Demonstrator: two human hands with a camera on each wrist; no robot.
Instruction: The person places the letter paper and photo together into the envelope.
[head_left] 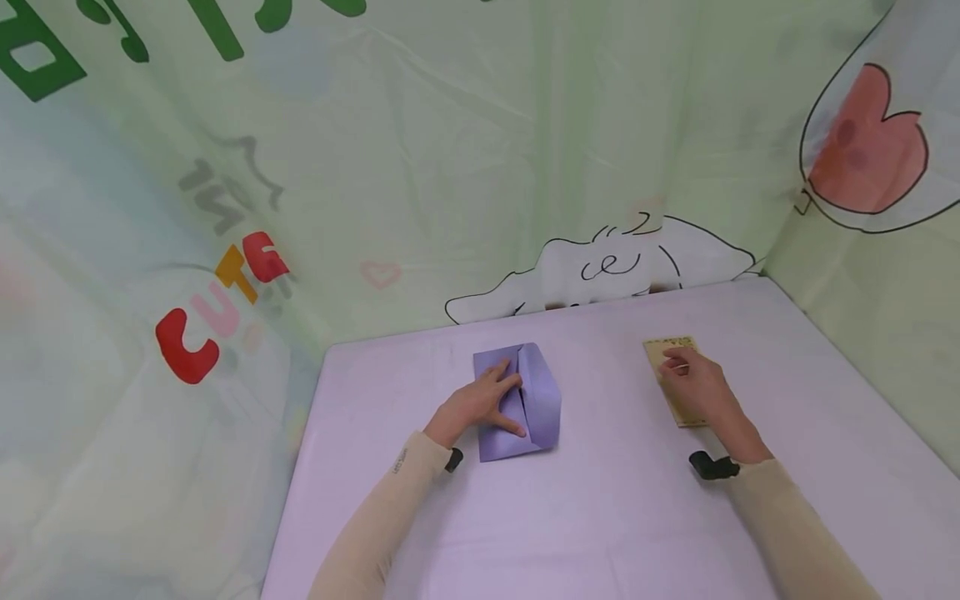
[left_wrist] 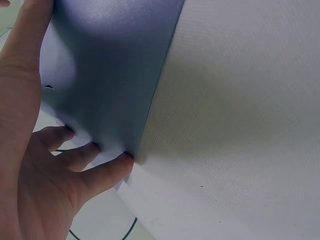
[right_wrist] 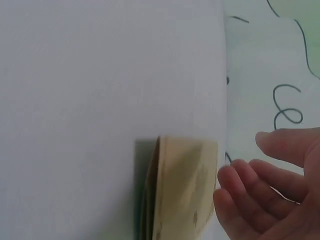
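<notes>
A purple paper envelope (head_left: pixel 546 400) lies on the table, its flap opened out to the right. My left hand (head_left: pixel 476 402) rests on it with fingers and thumb spread; in the left wrist view the fingertips (left_wrist: pixel 119 165) touch the envelope (left_wrist: pixel 117 75) near its edge. To the right lies a folded, yellowish card (head_left: pixel 681 413) with a speckled gold band along its far end. Over this card is my right hand (head_left: pixel 697 387), fingers loosely bent and holding nothing. The right wrist view shows the card's layered folds (right_wrist: pixel 185 185) close beside the fingertips (right_wrist: pixel 226 172).
A pale lilac cloth covers the table (head_left: pixel 570 525). Behind it and along both sides hang pale green printed curtains (head_left: pixel 420 167) with cartoon drawings and letters. A black wrist-camera mount (head_left: pixel 712 465) sits at the right wrist.
</notes>
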